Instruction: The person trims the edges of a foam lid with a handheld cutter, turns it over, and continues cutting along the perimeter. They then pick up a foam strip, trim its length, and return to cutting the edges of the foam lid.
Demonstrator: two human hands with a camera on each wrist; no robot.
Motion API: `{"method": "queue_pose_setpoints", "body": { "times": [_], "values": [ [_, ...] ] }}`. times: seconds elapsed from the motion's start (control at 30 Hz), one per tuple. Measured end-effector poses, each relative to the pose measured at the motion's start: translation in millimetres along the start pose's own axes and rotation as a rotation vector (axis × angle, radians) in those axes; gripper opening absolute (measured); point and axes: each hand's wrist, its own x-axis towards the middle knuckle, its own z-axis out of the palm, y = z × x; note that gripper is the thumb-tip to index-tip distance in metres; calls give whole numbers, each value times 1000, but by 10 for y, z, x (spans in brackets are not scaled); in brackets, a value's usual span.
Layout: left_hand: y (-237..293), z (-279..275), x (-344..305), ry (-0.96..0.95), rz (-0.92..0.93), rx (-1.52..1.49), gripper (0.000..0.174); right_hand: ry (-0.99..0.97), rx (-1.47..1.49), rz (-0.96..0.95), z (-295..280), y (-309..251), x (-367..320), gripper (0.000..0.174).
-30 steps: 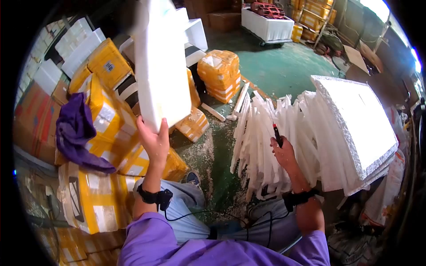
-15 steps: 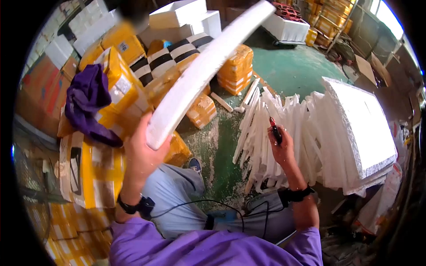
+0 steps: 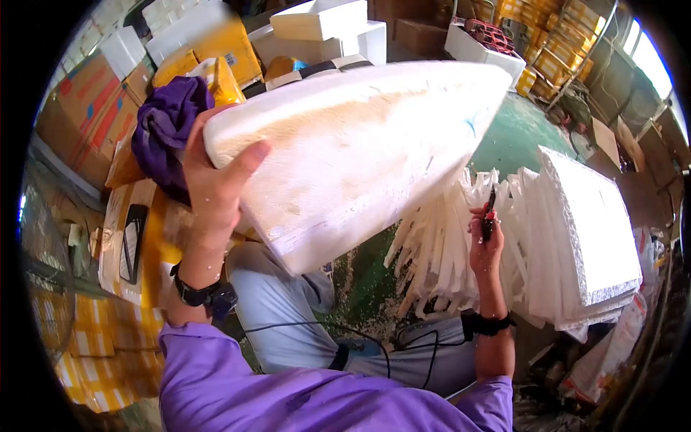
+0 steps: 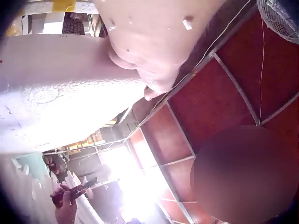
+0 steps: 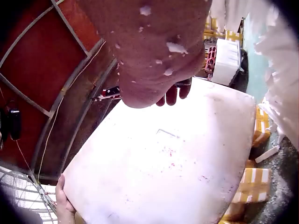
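A large white foam board (image 3: 360, 165) with rounded corners and a yellowish stain is held up, tilted, in front of the body. My left hand (image 3: 219, 173) grips its left corner, thumb on the near face. The right wrist view shows the other face of the foam board (image 5: 163, 154), with small reddish specks. To the right, my right hand (image 3: 487, 243) holds a red-and-black utility knife (image 3: 489, 217), its tip pointing up and apart from the board. White foam crumbs cling to the right hand (image 5: 154, 60).
White foam strips (image 3: 432, 252) stand bunched beneath the right hand, beside a stack of foam slabs (image 3: 594, 230). At left are taped yellow boxes (image 3: 151, 252), a purple cloth (image 3: 171, 122) and a phone (image 3: 131, 241). A black cable (image 3: 317, 325) runs across the lap.
The left hand has turned the foam board from upright, through edge-on, to broad face showing, its far end swinging right. The right hand keeps the knife, now tipped more upright. The head view has shifted left.
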Motion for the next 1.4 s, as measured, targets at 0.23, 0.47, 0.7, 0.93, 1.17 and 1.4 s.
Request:
{"method": "queue_pose_setpoints", "body": {
  "times": [0.23, 0.47, 0.7, 0.93, 1.17, 1.4],
  "values": [
    [378, 361, 203, -360, 321, 191, 62, -56, 265, 50, -103, 46, -4, 34],
    [547, 473, 452, -561, 348, 235, 66, 135, 345, -165, -198, -328, -61, 29],
    [1122, 443, 898, -651, 493, 458, 82, 432, 320, -209, -371, -446, -89, 29],
    [1109, 109, 901, -411, 403, 500, 79, 719, -13, -261, -930, -807, -81, 42],
    [1033, 253, 968, -421, 386, 494, 72, 325, -511, -11, -1307, -1401, -89, 67],
    [1035, 824, 1117, -599, 391, 399, 65, 107, -471, 158, -1834, -1875, -444, 76]
  ]
}}
